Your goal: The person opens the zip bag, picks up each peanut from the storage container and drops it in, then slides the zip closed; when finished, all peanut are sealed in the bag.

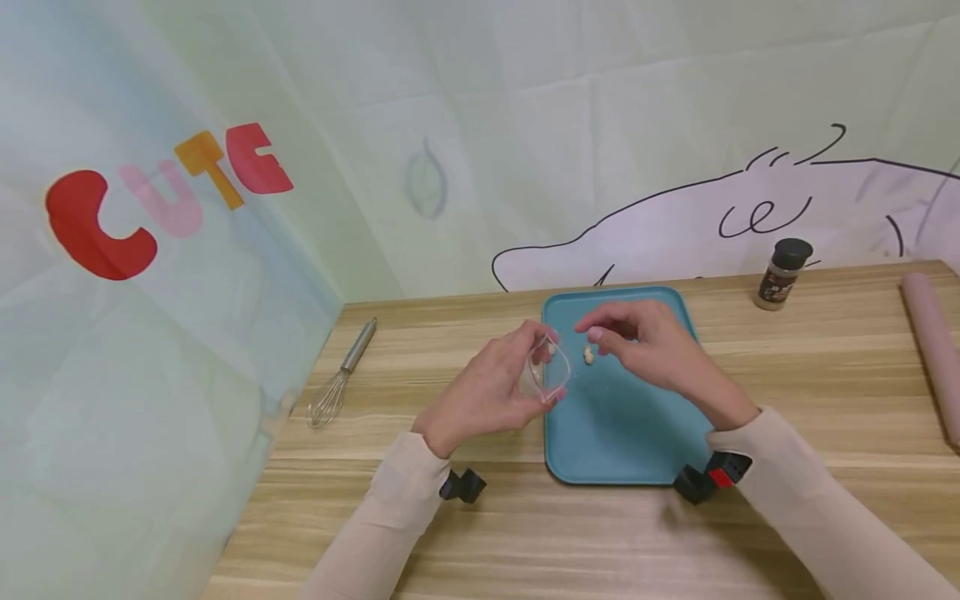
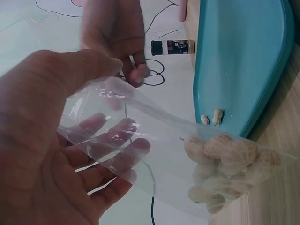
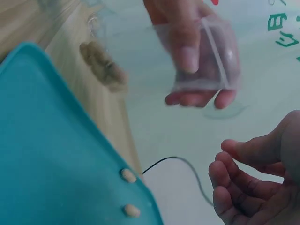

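My left hand point(image 1: 491, 392) holds a clear plastic bag point(image 1: 557, 379) near its mouth, which is spread between thumb and fingers. Inside the bag's lower end are several unshelled peanuts point(image 2: 229, 159). The bag hangs beside the left edge of a blue tray point(image 1: 622, 433). Two peanuts lie on the tray near its rim; one peanut point(image 3: 131, 210) sits a little apart from the other peanut point(image 3: 128, 175). Just right of the bag's mouth, over the tray, is my right hand point(image 1: 648, 346). Its fingers are loosely bent, with nothing between thumb and fingertips in the right wrist view point(image 3: 253, 183).
A whisk point(image 1: 345, 371) lies on the wooden table point(image 1: 480, 525) to the left. Behind the tray to the right stands a black-capped seasoning jar point(image 1: 782, 275). A pink rolling pin point(image 1: 933, 354) lies at the far right. Printed cloth covers the walls behind and at left.
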Motion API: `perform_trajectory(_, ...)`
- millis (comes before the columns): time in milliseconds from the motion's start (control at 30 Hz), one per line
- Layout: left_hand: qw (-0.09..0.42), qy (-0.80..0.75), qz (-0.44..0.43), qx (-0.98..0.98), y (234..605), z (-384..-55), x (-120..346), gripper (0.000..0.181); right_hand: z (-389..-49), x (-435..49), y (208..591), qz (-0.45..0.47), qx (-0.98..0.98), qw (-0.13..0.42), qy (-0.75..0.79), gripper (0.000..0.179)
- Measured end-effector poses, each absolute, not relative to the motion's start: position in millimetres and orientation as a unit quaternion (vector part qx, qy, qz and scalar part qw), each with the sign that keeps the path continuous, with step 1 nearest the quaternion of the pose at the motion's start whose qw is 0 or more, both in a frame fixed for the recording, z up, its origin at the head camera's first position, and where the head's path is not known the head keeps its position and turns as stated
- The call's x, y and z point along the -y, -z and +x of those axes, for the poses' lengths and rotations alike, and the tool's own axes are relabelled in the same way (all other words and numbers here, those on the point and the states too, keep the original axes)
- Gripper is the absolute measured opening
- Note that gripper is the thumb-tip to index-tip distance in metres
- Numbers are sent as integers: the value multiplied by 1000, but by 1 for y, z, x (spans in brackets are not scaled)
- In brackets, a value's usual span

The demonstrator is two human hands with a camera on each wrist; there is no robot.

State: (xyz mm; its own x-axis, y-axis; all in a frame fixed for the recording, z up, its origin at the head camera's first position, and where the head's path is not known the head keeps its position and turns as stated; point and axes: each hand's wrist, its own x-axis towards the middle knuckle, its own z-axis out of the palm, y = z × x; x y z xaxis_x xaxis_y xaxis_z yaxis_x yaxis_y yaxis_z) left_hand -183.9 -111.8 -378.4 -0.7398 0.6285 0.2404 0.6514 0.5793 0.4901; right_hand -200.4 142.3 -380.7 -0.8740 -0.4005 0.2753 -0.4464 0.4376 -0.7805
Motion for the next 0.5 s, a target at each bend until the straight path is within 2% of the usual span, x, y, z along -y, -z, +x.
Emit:
perform_trajectory(300, 9, 288, -354, 889, 379, -184, 110, 53, -220, -147, 414, 202, 891, -29, -405, 29)
perform_trajectory(500, 11, 281, -357, 891, 379, -183, 110, 53, -224, -146, 431, 249, 900, -13, -358, 34)
